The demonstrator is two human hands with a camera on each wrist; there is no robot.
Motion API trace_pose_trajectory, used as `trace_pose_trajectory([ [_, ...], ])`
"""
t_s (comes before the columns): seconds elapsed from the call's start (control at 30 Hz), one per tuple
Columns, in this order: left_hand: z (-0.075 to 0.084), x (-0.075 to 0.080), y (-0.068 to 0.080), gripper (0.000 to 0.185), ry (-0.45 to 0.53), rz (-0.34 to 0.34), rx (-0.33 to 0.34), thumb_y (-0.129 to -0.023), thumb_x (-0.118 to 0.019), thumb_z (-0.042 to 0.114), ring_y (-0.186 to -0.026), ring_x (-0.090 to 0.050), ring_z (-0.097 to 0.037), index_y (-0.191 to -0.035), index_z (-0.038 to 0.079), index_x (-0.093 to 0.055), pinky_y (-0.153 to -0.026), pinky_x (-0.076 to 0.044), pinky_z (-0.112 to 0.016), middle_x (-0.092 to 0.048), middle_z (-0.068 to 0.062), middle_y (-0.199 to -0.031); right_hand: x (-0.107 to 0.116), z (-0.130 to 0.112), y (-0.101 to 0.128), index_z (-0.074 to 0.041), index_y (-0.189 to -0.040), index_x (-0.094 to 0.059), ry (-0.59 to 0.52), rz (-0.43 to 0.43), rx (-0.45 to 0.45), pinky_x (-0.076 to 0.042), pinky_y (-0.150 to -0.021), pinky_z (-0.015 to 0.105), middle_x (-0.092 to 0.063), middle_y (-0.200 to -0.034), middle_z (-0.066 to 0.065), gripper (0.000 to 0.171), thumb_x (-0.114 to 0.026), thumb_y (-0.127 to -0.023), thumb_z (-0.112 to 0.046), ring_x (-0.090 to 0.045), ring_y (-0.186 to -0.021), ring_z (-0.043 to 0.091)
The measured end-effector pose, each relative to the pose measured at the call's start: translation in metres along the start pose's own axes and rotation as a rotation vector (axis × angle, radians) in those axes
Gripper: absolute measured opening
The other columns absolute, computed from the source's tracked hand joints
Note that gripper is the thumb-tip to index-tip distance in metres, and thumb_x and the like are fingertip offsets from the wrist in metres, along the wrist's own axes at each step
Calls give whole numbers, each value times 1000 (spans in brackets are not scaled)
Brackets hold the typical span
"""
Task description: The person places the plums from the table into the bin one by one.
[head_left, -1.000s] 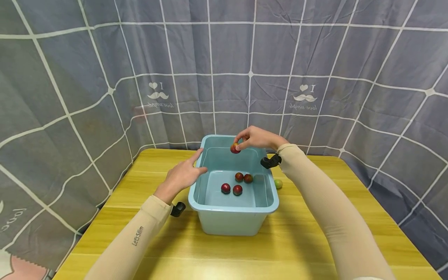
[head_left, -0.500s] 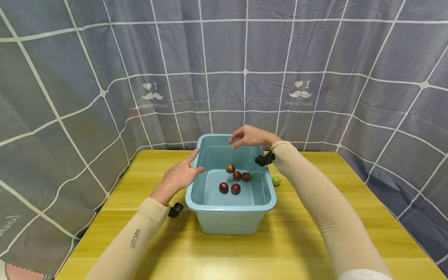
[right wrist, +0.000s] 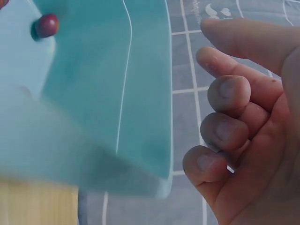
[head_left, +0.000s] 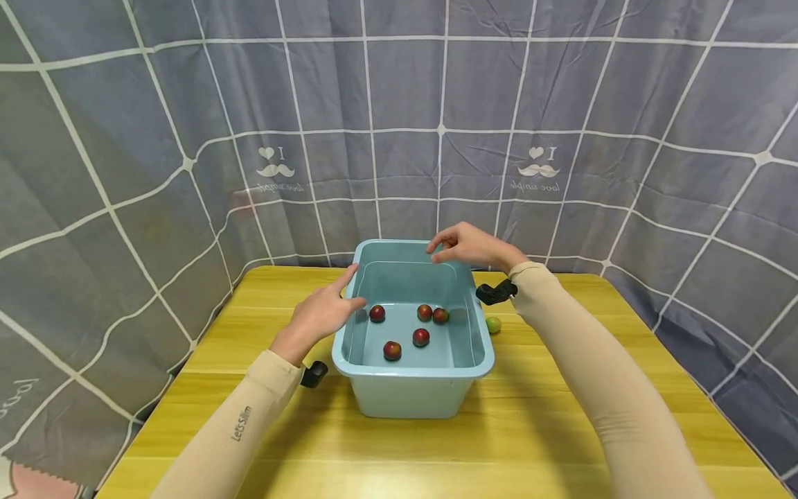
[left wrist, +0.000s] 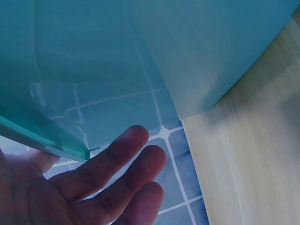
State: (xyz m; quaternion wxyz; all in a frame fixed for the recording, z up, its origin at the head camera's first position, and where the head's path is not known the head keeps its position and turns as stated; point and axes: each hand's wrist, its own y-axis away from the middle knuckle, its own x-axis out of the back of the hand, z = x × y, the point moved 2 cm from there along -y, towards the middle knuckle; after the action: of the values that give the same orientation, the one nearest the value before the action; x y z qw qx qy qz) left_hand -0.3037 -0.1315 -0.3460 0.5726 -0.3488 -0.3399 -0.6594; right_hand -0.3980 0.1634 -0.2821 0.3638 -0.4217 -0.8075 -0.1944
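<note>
A light blue plastic tub (head_left: 411,371) stands on the yellow wooden table (head_left: 536,430). Several small red fruits lie on its floor, one by the left wall (head_left: 377,313) and one near the front (head_left: 392,350). My left hand (head_left: 346,294) rests with straight fingers against the tub's left rim; the left wrist view shows its fingers (left wrist: 117,173) beside the tub wall (left wrist: 140,56). My right hand (head_left: 438,251) hovers over the far right rim, holding nothing. The right wrist view shows its fingers (right wrist: 225,131) loosely curled, with the tub (right wrist: 117,93) and a red fruit (right wrist: 47,25).
A small green fruit (head_left: 493,324) lies on the table just right of the tub. A grey curtain with a white grid (head_left: 399,125) closes in the back and both sides. Bare table shows in front of the tub.
My right hand let go of a red fruit, which dropped into the tub and rolled to the left wall. The hand shifted slightly right. My left hand stayed on the rim.
</note>
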Motion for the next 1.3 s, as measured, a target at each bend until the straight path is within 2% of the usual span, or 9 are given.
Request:
trace_pose_trajectory([
  [0.2, 1, 1, 0, 78, 2, -2, 2, -94, -50, 55, -124, -59, -40, -161, 43, -13, -67, -50, -41, -46, -14, -155, 7, 14, 22, -13, -119, -73, -37, 72, -15, -43, -76, 37, -62, -78, 12, 28, -68, -97, -29, -49, -75, 25],
  [0.37, 0, 0, 0, 77, 2, -2, 0, -95, -50, 54, -126, -58, -41, -162, 41, -13, -67, -49, -42, -47, -14, -155, 9, 30, 41, -9, -122, -71, -76, 126, -9, -42, -76, 35, -58, -77, 8, 34, -67, -97, -33, -47, -74, 22],
  [0.63, 0, 0, 0, 78, -7, 4, -8, -95, -50, 55, -126, -58, -42, -162, 42, -12, -72, -51, -45, -45, -14, -156, 9, 57, 72, -13, -123, -70, -127, 219, -48, -41, -71, 34, -54, -81, 8, 35, -68, -97, -35, -45, -71, 21],
  [0.9, -1, 0, -1, 78, -3, -1, -1, -95, -51, 54, -128, -56, -42, -162, 40, -13, -70, -50, -45, -45, -15, -156, 5, 80, 90, -14, -125, -68, -191, 248, -70, -41, -61, 31, -54, -79, 5, 33, -67, -98, -33, -45, -67, 26],
  [1.1, -1, 1, -2, 78, 2, -1, -7, -95, -50, 53, -123, -60, -42, -162, 39, -13, -69, -51, -45, -47, -17, -154, -3, 98, 98, -12, -126, -66, -224, 247, -85, -40, -60, 29, -52, -78, 2, 36, -68, -97, -32, -43, -64, 18],
  [1.3, -2, 1, -2, 77, -2, -5, -7, -96, -49, 53, -124, -59, -43, -162, 39, -12, -68, -51, -43, -46, -17, -155, -13, 116, 103, -11, -127, -66, -246, 247, -117, -40, -61, 29, -54, -77, 3, 38, -70, -95, -32, -43, -65, 18],
])
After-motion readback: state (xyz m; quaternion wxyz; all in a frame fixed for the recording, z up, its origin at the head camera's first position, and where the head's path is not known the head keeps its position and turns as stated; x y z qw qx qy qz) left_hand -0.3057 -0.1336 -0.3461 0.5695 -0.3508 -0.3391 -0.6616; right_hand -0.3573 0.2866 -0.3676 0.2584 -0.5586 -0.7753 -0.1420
